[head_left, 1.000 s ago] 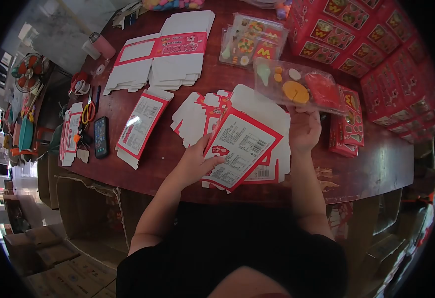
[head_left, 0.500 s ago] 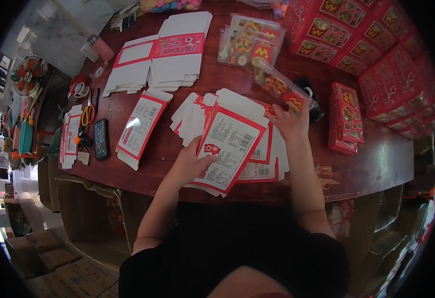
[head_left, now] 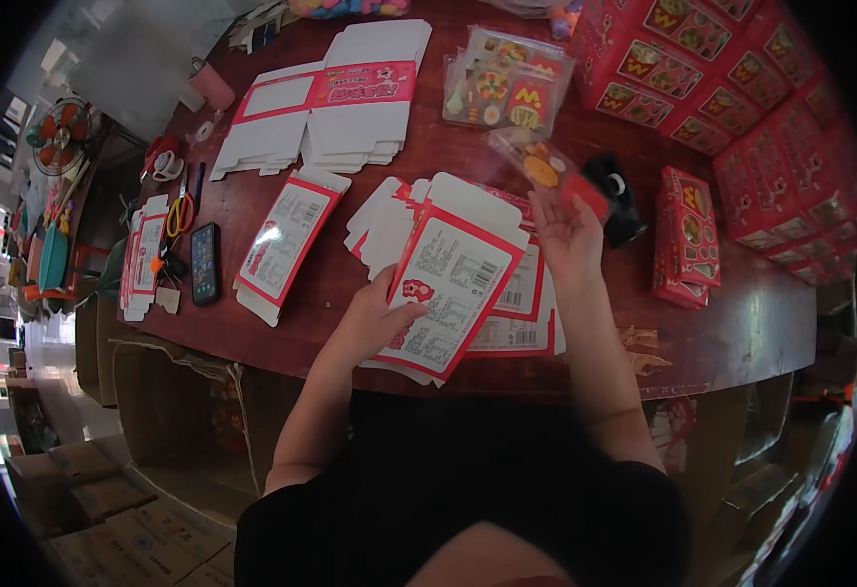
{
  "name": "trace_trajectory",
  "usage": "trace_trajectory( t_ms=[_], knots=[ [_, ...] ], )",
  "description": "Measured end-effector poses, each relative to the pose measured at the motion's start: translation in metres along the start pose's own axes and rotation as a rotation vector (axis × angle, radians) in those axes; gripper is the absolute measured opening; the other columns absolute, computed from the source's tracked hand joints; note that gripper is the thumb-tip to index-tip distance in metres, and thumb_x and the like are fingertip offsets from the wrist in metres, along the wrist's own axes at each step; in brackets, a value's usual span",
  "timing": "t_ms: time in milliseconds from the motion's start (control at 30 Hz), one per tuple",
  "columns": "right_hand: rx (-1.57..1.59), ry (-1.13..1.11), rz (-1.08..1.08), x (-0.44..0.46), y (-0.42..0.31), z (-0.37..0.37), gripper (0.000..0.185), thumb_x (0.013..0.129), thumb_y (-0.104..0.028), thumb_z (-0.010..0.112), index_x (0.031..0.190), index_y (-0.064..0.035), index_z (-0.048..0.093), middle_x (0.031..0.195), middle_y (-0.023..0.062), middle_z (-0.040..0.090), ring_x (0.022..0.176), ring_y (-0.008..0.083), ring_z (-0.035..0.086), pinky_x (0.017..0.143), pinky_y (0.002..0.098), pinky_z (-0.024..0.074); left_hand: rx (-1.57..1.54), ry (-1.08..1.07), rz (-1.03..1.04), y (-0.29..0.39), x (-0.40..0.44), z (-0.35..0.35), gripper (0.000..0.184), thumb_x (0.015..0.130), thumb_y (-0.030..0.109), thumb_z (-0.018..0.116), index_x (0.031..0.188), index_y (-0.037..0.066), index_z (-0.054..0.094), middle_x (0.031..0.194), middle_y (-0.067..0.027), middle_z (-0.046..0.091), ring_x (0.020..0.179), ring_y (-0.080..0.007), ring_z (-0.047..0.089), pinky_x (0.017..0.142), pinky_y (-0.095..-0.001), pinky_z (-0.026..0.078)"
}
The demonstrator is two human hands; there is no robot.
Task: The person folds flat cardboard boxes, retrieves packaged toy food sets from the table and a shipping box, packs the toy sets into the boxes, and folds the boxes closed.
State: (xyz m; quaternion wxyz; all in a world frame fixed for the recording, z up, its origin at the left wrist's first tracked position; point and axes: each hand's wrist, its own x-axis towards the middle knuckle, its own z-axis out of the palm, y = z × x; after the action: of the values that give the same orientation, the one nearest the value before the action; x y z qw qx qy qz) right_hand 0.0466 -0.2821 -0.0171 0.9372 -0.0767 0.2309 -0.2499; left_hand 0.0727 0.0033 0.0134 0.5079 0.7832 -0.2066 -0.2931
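Note:
My left hand [head_left: 375, 318] grips a red-bordered white carton [head_left: 458, 284], thumb lying across its printed face. The carton is tilted, one end flap pointing away from me. Beyond its far right corner, my right hand [head_left: 570, 235] is palm up, its fingers at the near end of a clear plastic pack [head_left: 541, 166]. Food-shaped pieces and a red part show in this pack, which is smeared by motion. Under and behind the held carton lie more flat cartons [head_left: 375, 220]. A black tape dispenser [head_left: 616, 201] stands just right of my right hand.
Further clear packs [head_left: 512, 83] lie at the back. Red boxes [head_left: 688, 235] sit at the right before a tall stack of boxes [head_left: 732, 78]. On the left are white cartons [head_left: 355, 103], a carton stack [head_left: 292, 245], a phone [head_left: 205, 264] and scissors [head_left: 180, 210].
The plastic pack and my right hand have shifted left, and the pack's far end has swung away from the tape dispenser. My left hand keeps the carton nearly still.

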Motion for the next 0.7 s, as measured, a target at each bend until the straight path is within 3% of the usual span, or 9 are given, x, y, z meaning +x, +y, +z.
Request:
trace_trajectory(
  t_ms=[67, 167, 300, 333, 400, 500, 600, 700],
  knots=[
    [-0.114, -0.045, -0.046, -0.021, 0.002, -0.002, 0.027, 0.087, -0.008, 0.051, 0.111, 0.0035, 0.049, 0.109, 0.017, 0.058, 0.103, 0.0305, 0.058, 0.098, 0.049, 0.0433, 0.02, 0.029, -0.035, -0.002, -0.005, -0.011, 0.056, 0.079, 0.011, 0.065, 0.126, -0.006, 0.038, 0.104, -0.0184, 0.061, 0.095, -0.0234, 0.061, 0.082, -0.0322, 0.048],
    [-0.374, -0.382, -0.194, -0.038, -0.017, -0.001, 0.026, 0.086, -0.007, 0.052, 0.11, 0.0023, 0.052, 0.106, 0.015, 0.059, 0.096, 0.0301, 0.061, 0.095, 0.0472, 0.0456, 0.003, 0.034, -0.047, -0.016, -0.009, -0.024, 0.057, 0.078, 0.011, 0.065, 0.126, -0.005, 0.039, 0.102, -0.0165, 0.062, 0.09, -0.0208, 0.062, 0.079, -0.031, 0.049],
    [-0.695, -0.416, -0.152, -0.05, -0.044, 0.025, 0.028, 0.08, 0.006, 0.056, 0.107, -0.0016, 0.057, 0.101, 0.0111, 0.063, 0.091, 0.0235, 0.063, 0.085, 0.0393, 0.0517, 0.012, -0.005, -0.013, -0.006, -0.013, -0.027, 0.058, 0.077, 0.011, 0.067, 0.126, -0.003, 0.04, 0.101, -0.0153, 0.063, 0.087, -0.0194, 0.062, 0.078, -0.0307, 0.049],
    [-0.851, -0.446, -0.033, -0.039, -0.054, 0.018, 0.037, 0.076, 0.011, 0.059, 0.11, -0.0029, 0.056, 0.103, 0.01, 0.062, 0.092, 0.0203, 0.062, 0.082, 0.0338, 0.0521, 0.026, -0.024, -0.016, -0.001, -0.014, -0.025, 0.058, 0.077, 0.012, 0.067, 0.127, -0.003, 0.04, 0.1, -0.015, 0.063, 0.086, -0.0188, 0.062, 0.076, -0.0303, 0.049],
    [-0.882, -0.484, -0.079, -0.035, -0.052, 0.009, 0.039, 0.074, 0.009, 0.062, 0.111, -0.0025, 0.056, 0.103, 0.0094, 0.062, 0.093, 0.0195, 0.062, 0.082, 0.0317, 0.0513, 0.052, -0.062, -0.016, 0.006, -0.015, -0.019, 0.058, 0.077, 0.012, 0.067, 0.127, -0.003, 0.041, 0.1, -0.0145, 0.063, 0.084, -0.0176, 0.062, 0.073, -0.0295, 0.05],
    [-0.921, -0.456, -0.1, -0.031, -0.055, 0.006, 0.043, 0.071, 0.008, 0.066, 0.112, -0.002, 0.055, 0.104, 0.0091, 0.062, 0.093, 0.019, 0.061, 0.082, 0.0306, 0.0502, 0.022, -0.008, 0.149, -0.01, -0.011, -0.009, 0.051, 0.081, 0.011, 0.063, 0.125, -0.003, 0.042, 0.097, -0.0138, 0.063, 0.077, -0.0154, 0.062, 0.065, -0.0273, 0.051],
    [-0.962, -0.453, -0.089, -0.028, -0.073, 0.011, 0.047, 0.069, 0.008, 0.069, 0.112, -0.0012, 0.055, 0.105, 0.0089, 0.062, 0.095, 0.0183, 0.06, 0.084, 0.0307, 0.0494, -0.057, 0.023, 0.065, -0.012, -0.012, -0.016, 0.044, 0.085, 0.011, 0.058, 0.124, -0.003, 0.044, 0.096, -0.0139, 0.062, 0.077, -0.0154, 0.062, 0.064, -0.0275, 0.051],
    [-1.111, -0.46, -0.127, -0.021, -0.078, 0.013, 0.049, 0.068, 0.008, 0.069, 0.114, -0.0005, 0.054, 0.105, 0.0086, 0.062, 0.097, 0.0172, 0.059, 0.085, 0.0298, 0.0481, -0.029, -0.024, 0.017, -0.009, -0.013, -0.021, 0.04, 0.087, 0.013, 0.055, 0.123, -0.003, 0.045, 0.098, -0.0153, 0.062, 0.086, -0.0186, 0.062, 0.072, -0.0299, 0.05]
  ],
)
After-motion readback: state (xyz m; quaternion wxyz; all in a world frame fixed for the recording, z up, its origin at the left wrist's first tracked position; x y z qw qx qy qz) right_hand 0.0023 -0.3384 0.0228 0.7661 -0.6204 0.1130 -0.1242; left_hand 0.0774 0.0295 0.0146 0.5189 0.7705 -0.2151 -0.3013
